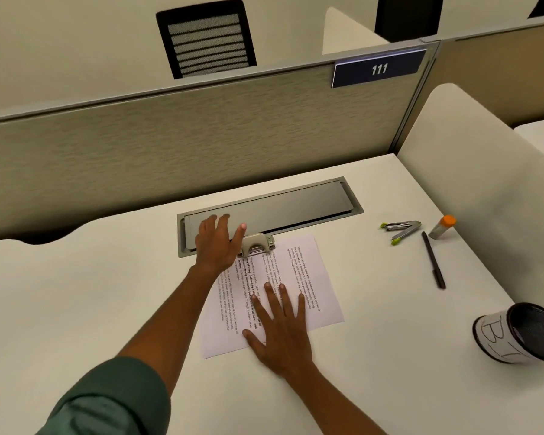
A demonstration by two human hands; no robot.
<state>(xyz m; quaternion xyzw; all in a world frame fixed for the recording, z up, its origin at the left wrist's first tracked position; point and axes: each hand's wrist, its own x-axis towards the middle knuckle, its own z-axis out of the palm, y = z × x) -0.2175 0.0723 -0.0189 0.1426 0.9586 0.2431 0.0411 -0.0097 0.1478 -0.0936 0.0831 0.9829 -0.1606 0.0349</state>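
Observation:
Printed white sheets of paper [308, 271] lie on the white desk [107, 293], overlapping one another. A beige hole punch [257, 244] sits on their far edge. My right hand [280, 328] lies flat on the near part of the paper, fingers spread and straight. My left hand [219, 244] reaches out just left of the hole punch, over the paper's far left corner. Its fingers are extended, and the thumb points toward the punch. Whether it touches the punch I cannot tell.
A grey cable hatch [270, 208] is set into the desk behind the paper. To the right lie a staple remover [401, 230], a black pen [434, 260], an orange-capped glue stick [442, 227] and a tipped black mesh cup [522, 332]. Partition walls [201, 142] bound the desk.

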